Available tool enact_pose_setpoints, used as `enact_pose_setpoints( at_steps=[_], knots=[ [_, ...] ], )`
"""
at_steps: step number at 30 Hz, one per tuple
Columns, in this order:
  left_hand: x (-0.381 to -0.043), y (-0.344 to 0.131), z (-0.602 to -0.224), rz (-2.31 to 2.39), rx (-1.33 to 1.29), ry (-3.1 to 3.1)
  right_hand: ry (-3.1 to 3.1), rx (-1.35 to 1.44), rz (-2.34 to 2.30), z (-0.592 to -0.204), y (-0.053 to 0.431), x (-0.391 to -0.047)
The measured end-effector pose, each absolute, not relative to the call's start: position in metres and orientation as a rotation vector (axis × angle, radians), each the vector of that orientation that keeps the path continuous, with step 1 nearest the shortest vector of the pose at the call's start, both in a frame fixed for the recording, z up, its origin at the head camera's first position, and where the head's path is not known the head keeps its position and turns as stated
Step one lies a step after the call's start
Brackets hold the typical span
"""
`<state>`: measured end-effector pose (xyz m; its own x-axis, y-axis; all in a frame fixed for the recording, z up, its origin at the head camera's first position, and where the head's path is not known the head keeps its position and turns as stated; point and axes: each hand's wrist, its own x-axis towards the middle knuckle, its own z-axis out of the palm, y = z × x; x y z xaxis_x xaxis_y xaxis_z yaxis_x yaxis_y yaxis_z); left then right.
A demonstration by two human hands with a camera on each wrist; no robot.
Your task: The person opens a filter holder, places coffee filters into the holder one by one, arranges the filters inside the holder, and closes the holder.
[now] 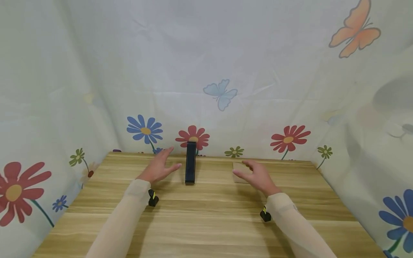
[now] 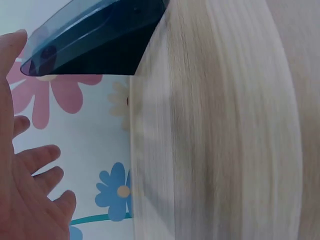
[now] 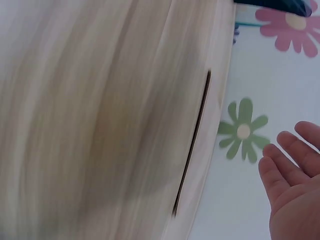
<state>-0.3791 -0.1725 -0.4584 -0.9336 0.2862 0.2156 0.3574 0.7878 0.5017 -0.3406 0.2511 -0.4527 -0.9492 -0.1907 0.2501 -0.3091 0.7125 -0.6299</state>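
A long, narrow, glossy black object [image 1: 190, 163] stands at the back of the wooden table; in the left wrist view the black object [image 2: 100, 45] looks wedge-shaped. Just left of it, apart from it, my left hand [image 1: 159, 167] hovers with fingers spread and nothing held. A thin, flat, light-brown square piece [image 1: 240, 175] lies on the table, partly hidden by my right hand [image 1: 258, 175]. That hand is above it with relaxed fingers, holding nothing. In the right wrist view the fingers of the right hand [image 3: 295, 185] are extended, and the thumb is out of sight.
The wooden table [image 1: 200, 222] runs back to a white curtain [image 1: 180, 53] printed with flowers and butterflies. More curtain hangs along both sides. A small black wrist device [image 1: 153, 199] shows under the left sleeve and another wrist device [image 1: 265, 215] under the right.
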Motion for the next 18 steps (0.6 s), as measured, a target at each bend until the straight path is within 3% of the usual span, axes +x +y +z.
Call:
enact_pose_setpoints(
  at_steps=[18],
  knots=[
    [-0.388, -0.155, -0.465, -1.240, -0.526, -2.726, -2.693, 0.454, 1.261, -0.457, 0.190, -0.335]
  ],
)
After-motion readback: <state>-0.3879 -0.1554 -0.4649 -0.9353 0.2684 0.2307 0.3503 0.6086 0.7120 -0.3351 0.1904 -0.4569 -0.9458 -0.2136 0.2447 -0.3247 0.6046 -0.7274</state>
